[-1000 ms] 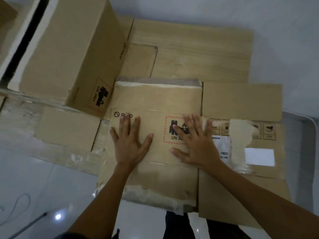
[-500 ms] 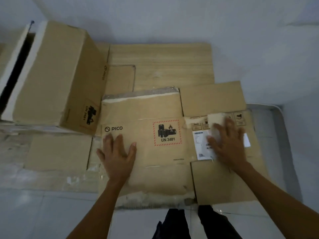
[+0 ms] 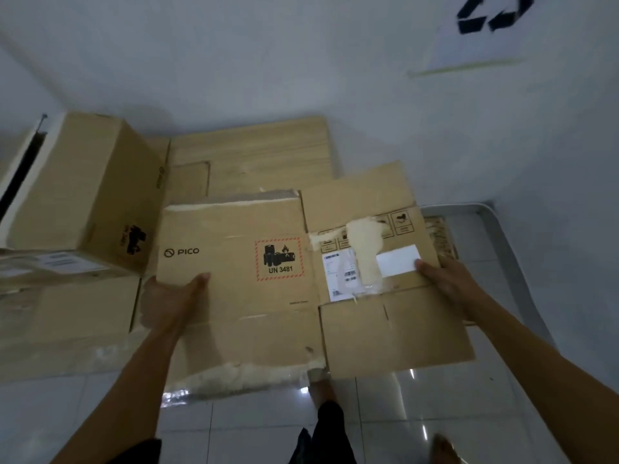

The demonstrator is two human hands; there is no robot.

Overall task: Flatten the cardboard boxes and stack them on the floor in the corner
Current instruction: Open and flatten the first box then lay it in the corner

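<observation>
A flattened brown PICO box [image 3: 241, 296] with a red UN 3481 mark and a white shipping label lies in front of me, raised a little off the floor. My left hand [image 3: 170, 299] grips its left edge, thumb on top and fingers underneath. My right hand [image 3: 449, 286] holds its right edge beside the label, thumb on top. Under and behind it lie other flattened cardboard sheets [image 3: 254, 162] against the wall. An unflattened brown box [image 3: 90, 192] stands at the left.
White wall straight ahead, with a paper sign [image 3: 482, 28] taped at the upper right. A grey metal frame [image 3: 502, 249] runs along the floor at right. Glossy white floor tiles [image 3: 418, 413] lie near me. My dark trouser leg [image 3: 321, 430] shows below.
Both hands were pressing flat on top of the box; they have slid outward to its left and right edges and now grip it. The camera has tilted up toward the wall.
</observation>
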